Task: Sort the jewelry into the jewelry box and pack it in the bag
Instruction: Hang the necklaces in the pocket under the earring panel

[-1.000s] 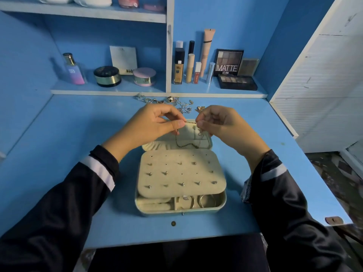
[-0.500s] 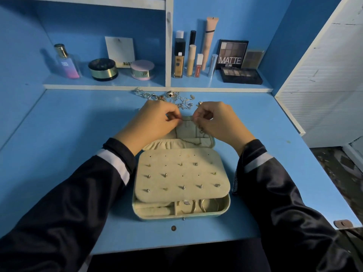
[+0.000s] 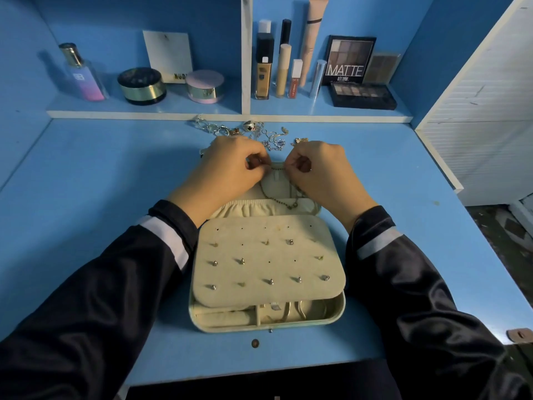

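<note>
My left hand [image 3: 230, 168] and right hand [image 3: 323, 173] are pinching the thin dark bead-chain necklace [image 3: 278, 199]; I'm holding it level, aiming for the lid of the cream padded jewelry box [image 3: 342, 311] without snagging.

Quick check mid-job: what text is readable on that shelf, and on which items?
"MATTE": upright eyeshadow palette.
"NUD", cut off by the pink jar: white card.
Too blurred to read: print under "MATTE", red lip tube, perfume bottle.
</note>
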{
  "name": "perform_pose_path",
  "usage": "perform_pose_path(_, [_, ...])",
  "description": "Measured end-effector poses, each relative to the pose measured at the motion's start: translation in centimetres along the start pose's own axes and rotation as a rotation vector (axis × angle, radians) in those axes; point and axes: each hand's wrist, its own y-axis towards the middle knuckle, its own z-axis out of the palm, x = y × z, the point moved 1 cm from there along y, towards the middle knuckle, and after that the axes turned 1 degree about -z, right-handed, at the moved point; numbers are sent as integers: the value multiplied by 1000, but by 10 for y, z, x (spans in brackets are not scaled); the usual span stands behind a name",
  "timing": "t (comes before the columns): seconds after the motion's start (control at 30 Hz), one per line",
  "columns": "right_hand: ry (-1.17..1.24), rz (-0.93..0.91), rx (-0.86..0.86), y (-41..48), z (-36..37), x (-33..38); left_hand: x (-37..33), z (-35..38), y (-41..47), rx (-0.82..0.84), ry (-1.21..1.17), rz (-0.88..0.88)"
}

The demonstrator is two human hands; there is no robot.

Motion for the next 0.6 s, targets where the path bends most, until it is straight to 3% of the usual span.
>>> perform_pose_path(0.6, [-109, -114, 90, 2, 1, -2, -3, 0, 1, 12, 97, 120])
